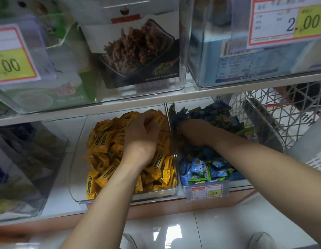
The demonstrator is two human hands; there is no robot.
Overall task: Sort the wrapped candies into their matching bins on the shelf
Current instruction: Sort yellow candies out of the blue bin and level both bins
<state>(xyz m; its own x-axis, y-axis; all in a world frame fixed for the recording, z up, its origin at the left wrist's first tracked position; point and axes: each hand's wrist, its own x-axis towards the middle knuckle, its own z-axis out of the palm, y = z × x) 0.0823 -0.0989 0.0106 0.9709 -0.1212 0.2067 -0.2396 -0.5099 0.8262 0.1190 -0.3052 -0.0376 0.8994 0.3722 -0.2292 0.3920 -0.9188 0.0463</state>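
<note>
A clear bin (pixel 78 177) on the lower shelf is heaped with yellow wrapped candies (pixel 104 141). My left hand (pixel 140 135) reaches into that heap with curled fingers, and its fingertips are among the wrappers near the back. To the right stands a second clear bin (pixel 206 185) holding blue and green wrapped candies (pixel 201 169). My right hand (pixel 190 131) is dug into the blue and green pile, its fingers buried in the wrappers and hidden.
A price tag (pixel 207 192) hangs on the right bin's front. A white wire basket (pixel 274 112) stands to the right. The upper shelf (pixel 174 97) carries clear bins with boxed snacks and price labels. A dim clear bin (pixel 26 168) sits at lower left. Shoes (pixel 260 239) show on the tiled floor.
</note>
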